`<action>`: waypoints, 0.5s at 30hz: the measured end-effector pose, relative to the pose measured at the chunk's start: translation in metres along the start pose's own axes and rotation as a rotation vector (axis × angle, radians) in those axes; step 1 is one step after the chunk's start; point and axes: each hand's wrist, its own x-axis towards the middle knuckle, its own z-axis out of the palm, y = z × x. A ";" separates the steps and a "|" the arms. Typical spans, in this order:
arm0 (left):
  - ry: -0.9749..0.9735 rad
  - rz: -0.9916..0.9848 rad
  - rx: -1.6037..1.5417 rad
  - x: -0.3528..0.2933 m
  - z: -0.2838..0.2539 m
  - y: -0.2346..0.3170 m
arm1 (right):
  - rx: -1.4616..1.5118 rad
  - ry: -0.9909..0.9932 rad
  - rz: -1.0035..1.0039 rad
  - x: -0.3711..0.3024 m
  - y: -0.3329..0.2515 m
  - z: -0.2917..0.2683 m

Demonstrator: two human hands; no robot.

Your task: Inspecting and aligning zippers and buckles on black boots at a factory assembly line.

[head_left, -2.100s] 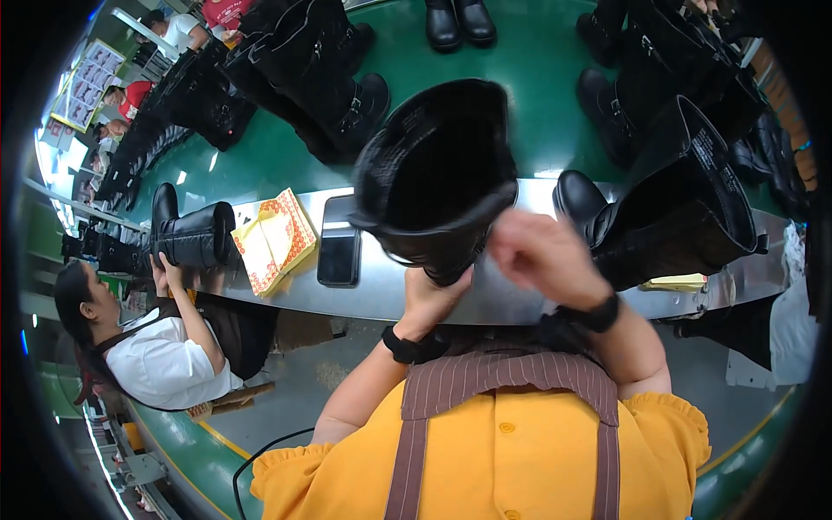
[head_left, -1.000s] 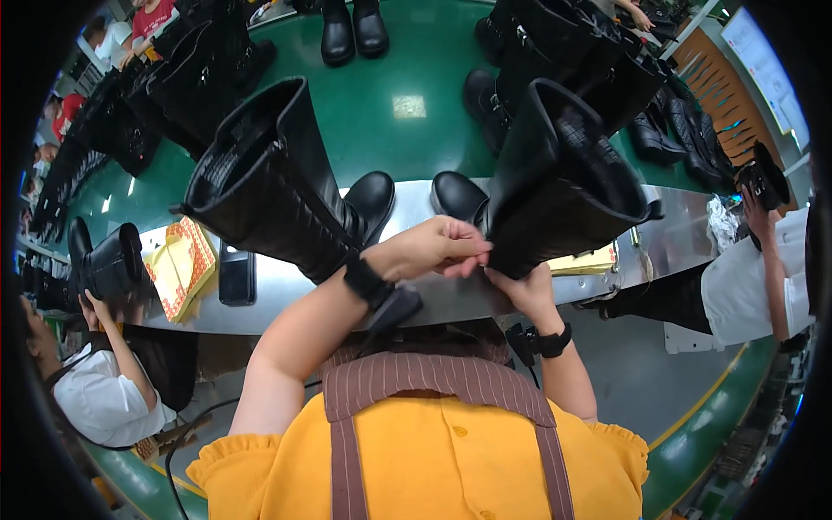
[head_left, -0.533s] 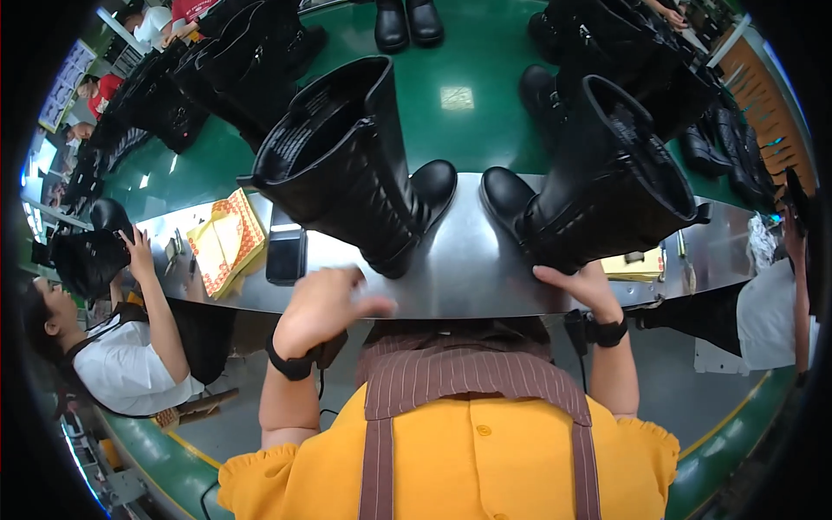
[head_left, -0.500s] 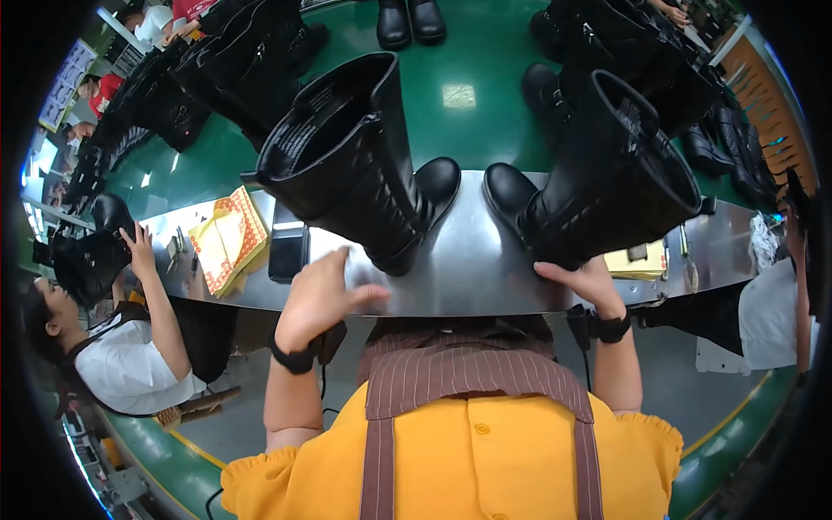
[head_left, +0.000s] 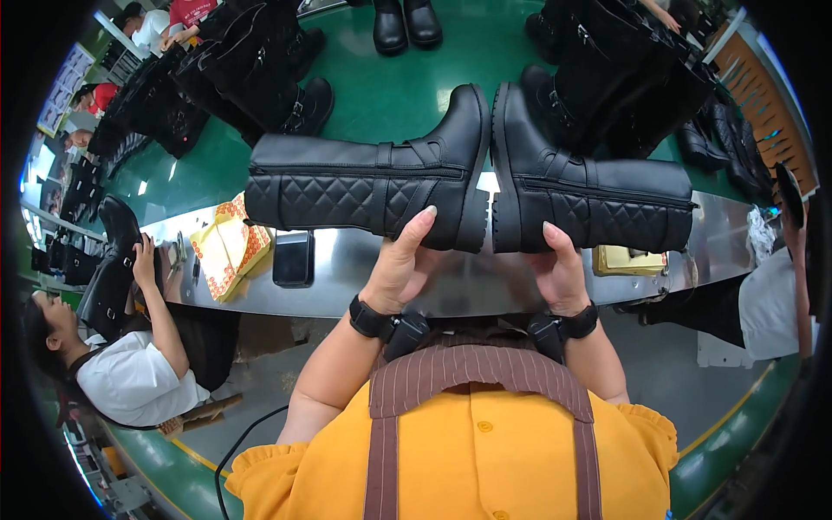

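Head view, left hand (head_left: 400, 269) fingers (head_left: 419, 227) under left boot (head_left: 364, 186) heel, right hand (head_left: 559, 273) under right boot (head_left: 598, 195)

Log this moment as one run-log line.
left hand: holds left boot | right hand: holds right boot | boots: sideways, soles facing, above metal table

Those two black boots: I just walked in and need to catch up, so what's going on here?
A person holds two tall black boots sole to sole above a steel bench. The left hand grips the heel of the left boot, the right hand the heel of the right boot. A co-worker handles another boot nearby.
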 end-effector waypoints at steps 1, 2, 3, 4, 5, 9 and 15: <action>0.018 0.005 0.006 0.001 0.003 -0.001 | -0.015 0.021 -0.012 0.001 0.001 0.002; 0.000 0.012 -0.011 0.001 0.005 -0.002 | -0.038 0.007 -0.037 0.001 0.002 0.004; -0.018 0.016 -0.029 0.001 0.006 -0.003 | -0.057 -0.003 -0.060 0.002 0.003 0.006; -0.015 0.020 -0.029 0.000 0.005 -0.004 | -0.061 -0.006 -0.060 0.002 0.004 0.007; -0.027 0.025 -0.022 -0.001 0.004 -0.004 | -0.083 -0.016 -0.065 0.003 0.004 0.008; -0.095 -0.058 -0.073 -0.007 -0.003 -0.005 | 0.037 -0.158 -0.050 0.001 0.004 0.004; -0.070 0.132 0.882 -0.007 -0.004 0.002 | -0.693 -0.096 -0.323 0.000 0.005 -0.014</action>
